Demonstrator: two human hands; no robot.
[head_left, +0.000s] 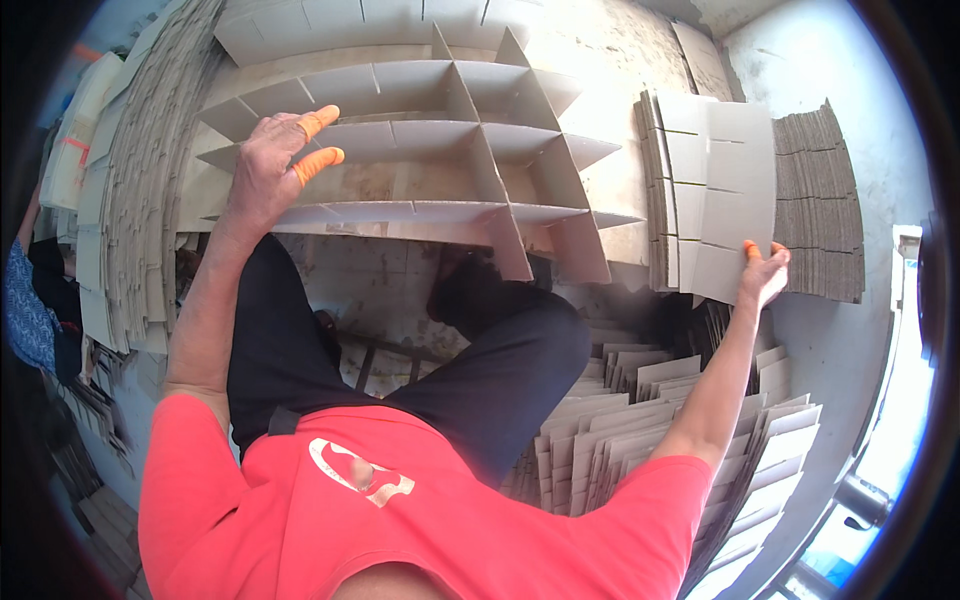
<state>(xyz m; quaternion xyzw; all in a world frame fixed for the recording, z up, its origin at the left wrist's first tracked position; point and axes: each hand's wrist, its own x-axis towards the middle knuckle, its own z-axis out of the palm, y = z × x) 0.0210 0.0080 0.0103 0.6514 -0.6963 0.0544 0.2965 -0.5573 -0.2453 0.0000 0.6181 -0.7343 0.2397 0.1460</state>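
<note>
A partly interlocked cardboard divider grid (425, 138) stands on the work table (600, 60) in front of me. Three long slotted strips run sideways in it, crossed toward their right side by two strips. By the left ends of the long strips is my left hand (280, 165), its thumb and index finger apart in orange finger covers; I cannot tell whether it touches them. Far to the right, my right hand (768, 272) pinches the near edge of a slotted cardboard strip (735, 180). That strip lies at a row of similar pieces; the fingers beneath it are partly hidden.
Tall stacks of cardboard strips (150, 170) line the left side. Another stack (820, 200) stands by the right wall, and more bundles (640, 430) lie below, right of my legs. More slotted cardboard (340, 35) lies at the far table side. Part of another person (35, 300) shows at far left.
</note>
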